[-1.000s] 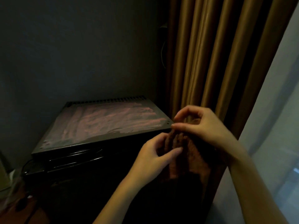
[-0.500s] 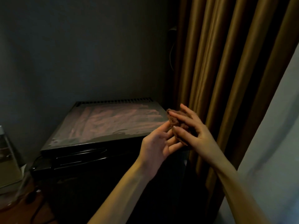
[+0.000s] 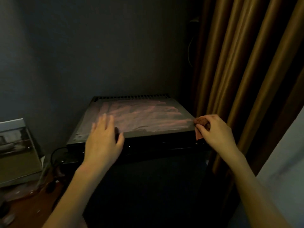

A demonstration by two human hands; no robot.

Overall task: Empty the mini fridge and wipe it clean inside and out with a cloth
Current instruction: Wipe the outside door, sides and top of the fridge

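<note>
The mini fridge (image 3: 148, 116) stands in the middle of the scene against a dark wall (image 3: 98, 46), and the view looks down on its flat black top. Pale pinkish streaks cover most of that top, and a row of vent slots runs along its far edge. The front of the fridge is in deep shadow, so no detail of the door can be made out.

The left grip (image 3: 103, 142) lies released on the near left part of the top. Its fingers are straight and spread over the surface, and its thumb sits by the near edge.

The right grip (image 3: 215, 130) is at the near right corner of the top, grasping a bunched reddish-brown cloth (image 3: 201, 122) between curled fingers and thumb. The cloth touches that corner, and a small flap of it hangs down over the edge.

Just right of the fridge hangs a golden-brown curtain (image 3: 246, 71) in heavy folds. To the left, a framed picture (image 3: 14, 148) leans upright, and a black cable (image 3: 55, 153) loops beside the fridge's left side.
</note>
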